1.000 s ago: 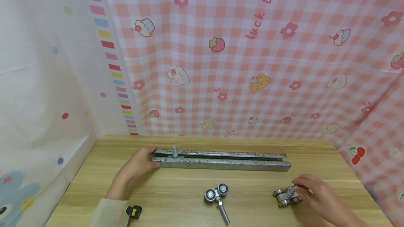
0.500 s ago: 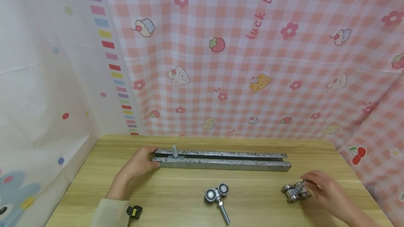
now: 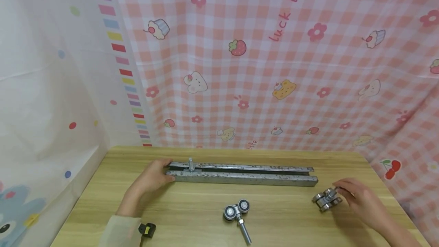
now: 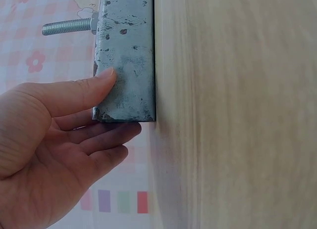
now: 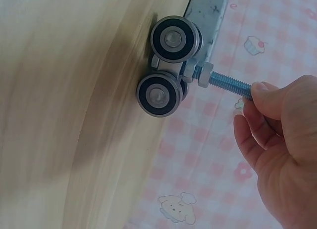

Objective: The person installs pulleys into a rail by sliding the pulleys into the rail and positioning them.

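A slotted steel track point(image 3: 247, 178) lies along the back of the table, its slot facing up. My left hand point(image 3: 154, 176) grips its left end, the thumb on the front wall in the left wrist view. Near that end a threaded bolt point(image 4: 67, 26) stands up out of the slot. My right hand point(image 3: 363, 201) pinches the bolt tip of a roller trolley point(image 5: 166, 66) between thumb and fingers. This trolley has wheels in pairs and nuts on its bolt; it hangs wheels down, just right of and in front of the track's right end.
A second roller trolley point(image 3: 237, 216) lies on its side at the front middle of the wooden table point(image 3: 192, 209), its bolt pointing towards me. A small black piece point(image 3: 147, 230) sits beside the left sleeve point(image 3: 120, 231). Checked cloth point(image 3: 219, 64) hangs behind the table.
My right hand has carried the roller trolley to the right and further back, towards the track's right end. The left hand keeps its grip on the track, which stays in place.
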The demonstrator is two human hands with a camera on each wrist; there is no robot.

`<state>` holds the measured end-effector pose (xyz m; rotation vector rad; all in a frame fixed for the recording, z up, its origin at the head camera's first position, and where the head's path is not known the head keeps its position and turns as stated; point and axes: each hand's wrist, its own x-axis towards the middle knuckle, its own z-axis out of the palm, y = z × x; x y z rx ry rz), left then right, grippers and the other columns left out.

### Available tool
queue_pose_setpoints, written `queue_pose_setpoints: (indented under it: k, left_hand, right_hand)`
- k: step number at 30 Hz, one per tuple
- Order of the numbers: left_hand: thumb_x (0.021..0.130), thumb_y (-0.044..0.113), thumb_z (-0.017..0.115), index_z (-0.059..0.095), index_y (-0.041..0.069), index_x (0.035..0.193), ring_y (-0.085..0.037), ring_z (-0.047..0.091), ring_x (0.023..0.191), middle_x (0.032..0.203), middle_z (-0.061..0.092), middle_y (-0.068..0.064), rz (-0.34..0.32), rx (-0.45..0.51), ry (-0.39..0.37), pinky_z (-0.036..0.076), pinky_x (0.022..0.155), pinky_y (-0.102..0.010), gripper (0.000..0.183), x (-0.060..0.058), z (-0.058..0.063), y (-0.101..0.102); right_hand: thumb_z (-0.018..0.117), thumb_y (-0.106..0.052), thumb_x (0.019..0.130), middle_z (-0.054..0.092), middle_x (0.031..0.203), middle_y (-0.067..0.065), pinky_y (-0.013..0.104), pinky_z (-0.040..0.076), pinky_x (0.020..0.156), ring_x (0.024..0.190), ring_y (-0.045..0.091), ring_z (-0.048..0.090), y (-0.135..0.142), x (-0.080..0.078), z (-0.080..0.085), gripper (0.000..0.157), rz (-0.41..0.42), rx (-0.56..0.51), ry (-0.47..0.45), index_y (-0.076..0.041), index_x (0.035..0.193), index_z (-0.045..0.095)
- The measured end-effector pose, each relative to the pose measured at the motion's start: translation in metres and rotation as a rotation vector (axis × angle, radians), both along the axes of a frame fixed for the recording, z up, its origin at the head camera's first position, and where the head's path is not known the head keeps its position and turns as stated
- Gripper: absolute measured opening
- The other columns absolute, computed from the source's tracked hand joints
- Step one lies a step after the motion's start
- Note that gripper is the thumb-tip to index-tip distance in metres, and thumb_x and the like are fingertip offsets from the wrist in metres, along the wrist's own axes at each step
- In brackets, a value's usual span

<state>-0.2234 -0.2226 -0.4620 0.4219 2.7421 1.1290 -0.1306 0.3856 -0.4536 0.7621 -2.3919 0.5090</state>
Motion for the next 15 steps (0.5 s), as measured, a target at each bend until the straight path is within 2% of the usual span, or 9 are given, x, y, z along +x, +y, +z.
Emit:
queue_pose_setpoints:
  k: [2, 3, 9, 15]
  left_hand:
    - [0.092, 0.0, 0.076, 0.049, -0.019, 0.144, -0.049, 0.049, 0.138, 0.145, 0.054, -0.035, 0.003, -0.003, 0.002, 0.043, 0.114, -0.06, 0.061, 0.0, 0.0, 0.0]
    - [0.092, -0.001, 0.076, 0.049, -0.018, 0.144, -0.049, 0.049, 0.138, 0.145, 0.054, -0.035, 0.006, -0.001, 0.001, 0.043, 0.114, -0.06, 0.061, 0.0, 0.0, 0.0]
    - [0.091, 0.0, 0.077, 0.05, -0.018, 0.143, -0.049, 0.05, 0.137, 0.144, 0.054, -0.035, 0.003, -0.003, 0.005, 0.044, 0.113, -0.06, 0.061, 0.0, 0.0, 0.0]
    - [0.091, 0.0, 0.077, 0.05, -0.018, 0.144, -0.049, 0.049, 0.138, 0.145, 0.054, -0.035, 0.005, -0.005, 0.007, 0.043, 0.114, -0.06, 0.062, -0.001, -0.002, 0.0]
  right_hand:
    - [0.082, 0.025, 0.064, 0.071, 0.091, 0.006, 0.003, 0.047, 0.074, 0.084, 0.008, 0.066, 0.002, -0.001, 0.001, 0.039, -0.022, 0.007, -0.009, 0.001, 0.094, 0.076]
    - [0.081, 0.028, 0.058, 0.071, 0.091, 0.006, 0.003, 0.047, 0.074, 0.084, 0.008, 0.065, 0.003, -0.002, 0.001, 0.046, -0.033, 0.009, -0.014, 0.0, 0.094, 0.076]
    - [0.08, 0.03, 0.058, 0.07, 0.091, 0.008, 0.002, 0.046, 0.072, 0.084, 0.006, 0.064, 0.011, -0.006, -0.001, 0.046, -0.079, 0.004, -0.029, 0.002, 0.095, 0.076]
    - [0.079, 0.032, 0.058, 0.071, 0.091, 0.011, 0.0, 0.046, 0.076, 0.087, 0.006, 0.064, 0.016, -0.01, -0.002, 0.046, -0.095, -0.005, -0.003, 0.004, 0.095, 0.076]
